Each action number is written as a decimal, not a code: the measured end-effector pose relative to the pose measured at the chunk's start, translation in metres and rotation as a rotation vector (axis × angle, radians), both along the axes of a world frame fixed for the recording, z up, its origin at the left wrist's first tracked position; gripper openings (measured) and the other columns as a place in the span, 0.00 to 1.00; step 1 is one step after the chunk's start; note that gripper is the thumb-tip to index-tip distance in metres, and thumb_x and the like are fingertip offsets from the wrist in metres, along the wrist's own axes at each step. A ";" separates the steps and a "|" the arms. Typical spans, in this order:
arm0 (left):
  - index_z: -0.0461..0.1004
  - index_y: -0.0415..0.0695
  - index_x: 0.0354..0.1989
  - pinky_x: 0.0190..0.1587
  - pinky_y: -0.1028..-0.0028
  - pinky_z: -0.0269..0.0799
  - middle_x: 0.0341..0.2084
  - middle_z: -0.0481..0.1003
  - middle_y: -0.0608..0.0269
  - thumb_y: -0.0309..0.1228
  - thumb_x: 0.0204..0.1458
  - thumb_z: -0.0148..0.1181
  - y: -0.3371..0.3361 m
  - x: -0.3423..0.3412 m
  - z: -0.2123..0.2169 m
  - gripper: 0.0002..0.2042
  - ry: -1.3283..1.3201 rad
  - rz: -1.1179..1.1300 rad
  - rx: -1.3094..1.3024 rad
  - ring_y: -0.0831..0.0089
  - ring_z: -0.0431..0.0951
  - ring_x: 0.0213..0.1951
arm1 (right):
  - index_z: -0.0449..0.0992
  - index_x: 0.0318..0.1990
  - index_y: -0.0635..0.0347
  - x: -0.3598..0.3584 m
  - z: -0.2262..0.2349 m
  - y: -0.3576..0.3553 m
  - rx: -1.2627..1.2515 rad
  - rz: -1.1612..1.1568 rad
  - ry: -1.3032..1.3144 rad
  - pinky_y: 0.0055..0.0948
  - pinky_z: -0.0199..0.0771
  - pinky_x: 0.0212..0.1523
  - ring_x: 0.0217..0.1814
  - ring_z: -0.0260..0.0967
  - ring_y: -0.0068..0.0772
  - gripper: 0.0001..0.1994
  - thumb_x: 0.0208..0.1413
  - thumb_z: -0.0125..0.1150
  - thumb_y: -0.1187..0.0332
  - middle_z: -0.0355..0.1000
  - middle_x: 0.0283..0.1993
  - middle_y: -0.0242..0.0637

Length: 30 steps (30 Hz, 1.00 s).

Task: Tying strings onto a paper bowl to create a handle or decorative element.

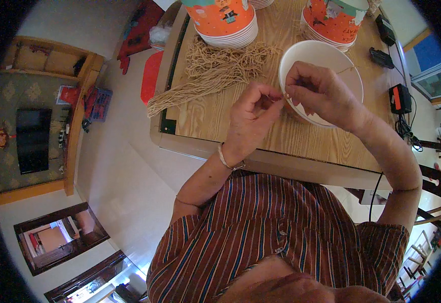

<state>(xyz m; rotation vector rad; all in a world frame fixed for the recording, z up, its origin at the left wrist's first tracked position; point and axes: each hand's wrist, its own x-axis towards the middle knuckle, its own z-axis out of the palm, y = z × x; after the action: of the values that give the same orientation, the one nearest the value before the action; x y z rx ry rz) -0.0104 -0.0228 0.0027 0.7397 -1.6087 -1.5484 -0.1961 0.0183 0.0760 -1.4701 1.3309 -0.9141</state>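
A white paper bucket (349, 86) stands on the table with its opening toward me, and both hands meet at its left rim. My left hand (253, 116) is closed in a pinch just outside the rim. Over the opening, my right hand (326, 96) pinches too, its fingertips close to the left ones. What lies between the fingers is too small to make out. A thin tan strand (349, 69) crosses the bucket behind my right hand. Left of the bucket, a bundle of tan cords (205, 78) lies spread across the table.
Stacked orange printed paper buckets (225, 22) stand at the back left, and another orange stack (334, 22) at the back right. Black power adapters (400, 98) with cables lie along the right edge of the wooden table (220, 126). A red stool (151, 76) is beyond the left edge.
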 end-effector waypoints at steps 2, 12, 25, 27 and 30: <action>0.71 0.40 0.38 0.37 0.80 0.70 0.33 0.71 0.67 0.17 0.52 0.59 0.001 -0.001 0.001 0.07 0.014 0.005 -0.025 0.82 0.72 0.33 | 0.71 0.35 0.62 0.000 0.001 0.000 0.082 0.004 -0.058 0.20 0.67 0.24 0.26 0.64 0.15 0.04 0.59 0.55 0.71 0.69 0.26 0.28; 0.71 0.38 0.35 0.36 0.79 0.72 0.32 0.71 0.63 0.16 0.49 0.59 0.000 -0.006 -0.002 0.07 0.022 0.062 -0.295 0.77 0.74 0.33 | 0.70 0.37 0.58 -0.001 -0.001 0.002 0.096 0.034 -0.086 0.14 0.65 0.26 0.28 0.62 0.11 0.03 0.62 0.53 0.70 0.67 0.29 0.24; 0.67 0.38 0.38 0.32 0.81 0.70 0.32 0.70 0.66 0.17 0.56 0.53 0.014 -0.008 -0.020 0.05 0.107 0.058 0.015 0.82 0.73 0.30 | 0.71 0.38 0.60 0.000 0.004 0.004 0.096 0.035 -0.086 0.18 0.69 0.25 0.27 0.66 0.14 0.04 0.60 0.55 0.70 0.70 0.29 0.27; 0.65 0.38 0.40 0.31 0.82 0.71 0.32 0.70 0.65 0.17 0.57 0.52 0.015 -0.009 -0.023 0.06 0.135 0.011 0.034 0.82 0.73 0.30 | 0.69 0.37 0.60 0.002 0.004 0.006 0.070 0.045 -0.093 0.17 0.67 0.26 0.27 0.64 0.13 0.03 0.61 0.53 0.71 0.68 0.29 0.26; 0.65 0.38 0.40 0.32 0.82 0.72 0.33 0.70 0.65 0.17 0.57 0.52 0.013 -0.008 -0.025 0.05 0.054 0.029 0.001 0.82 0.74 0.31 | 0.68 0.37 0.59 0.001 -0.004 0.006 -0.024 0.071 -0.042 0.16 0.66 0.27 0.27 0.62 0.12 0.03 0.63 0.51 0.71 0.67 0.29 0.26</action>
<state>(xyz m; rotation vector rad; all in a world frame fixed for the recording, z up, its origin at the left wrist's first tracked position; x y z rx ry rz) -0.0184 -0.0097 -0.0228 0.7128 -1.5510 -1.5364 -0.1950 0.0240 0.0722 -1.4986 1.2334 -0.9129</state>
